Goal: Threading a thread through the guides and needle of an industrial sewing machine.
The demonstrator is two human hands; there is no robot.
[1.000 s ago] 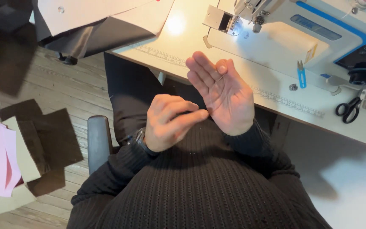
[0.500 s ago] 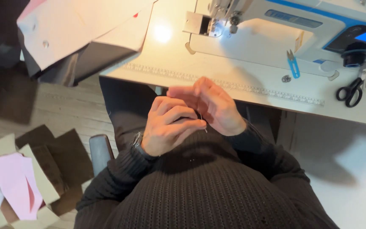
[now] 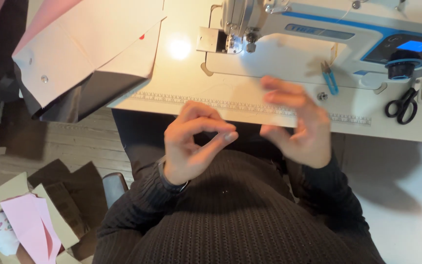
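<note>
Left to right: our left hand [image 3: 191, 142] kept thumb and forefinger pinched together, whether on a needle we could not tell. Our right hand [image 3: 301, 124], earlier touching the left, had drawn apart, fingers spread and blurred, over the table edge [image 3: 250, 105] below the sewing machine [image 3: 318, 34].

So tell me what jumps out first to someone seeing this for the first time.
The two hands raised at the middle: the left hand curled with thumb and forefinger nearly pinched, the right hand blurred, fingers spread. Behind them, on the table's far side, stands a white and blue sewing machine with its lamp's glare to its left. Black scissors lie at the table's right.
</note>
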